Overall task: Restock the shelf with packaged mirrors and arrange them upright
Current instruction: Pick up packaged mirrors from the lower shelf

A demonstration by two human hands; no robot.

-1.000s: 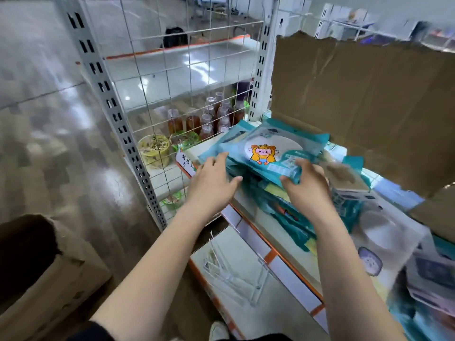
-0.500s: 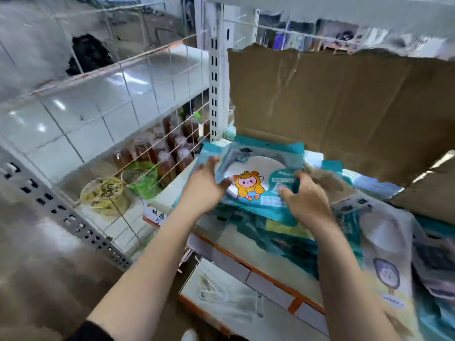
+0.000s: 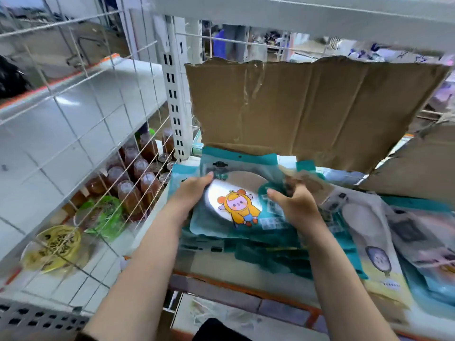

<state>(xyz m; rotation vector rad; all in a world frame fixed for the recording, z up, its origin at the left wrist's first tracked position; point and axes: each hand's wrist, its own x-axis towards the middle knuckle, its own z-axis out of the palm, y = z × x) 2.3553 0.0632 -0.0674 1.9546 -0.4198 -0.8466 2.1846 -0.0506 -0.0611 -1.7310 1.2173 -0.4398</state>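
fingers (image 3: 206, 177) of the left hand (image 3: 189, 196) are curling round the left edge of a packaged mirror (image 3: 237, 207), while the right hand (image 3: 296, 206) is pinching its right edge. the teal pouch, showing a round silver mirror and a cartoon figure in a yellow hood, is tilting just above a pile of teal packs (image 3: 270, 254) lying flat on the shelf (image 3: 221, 284).
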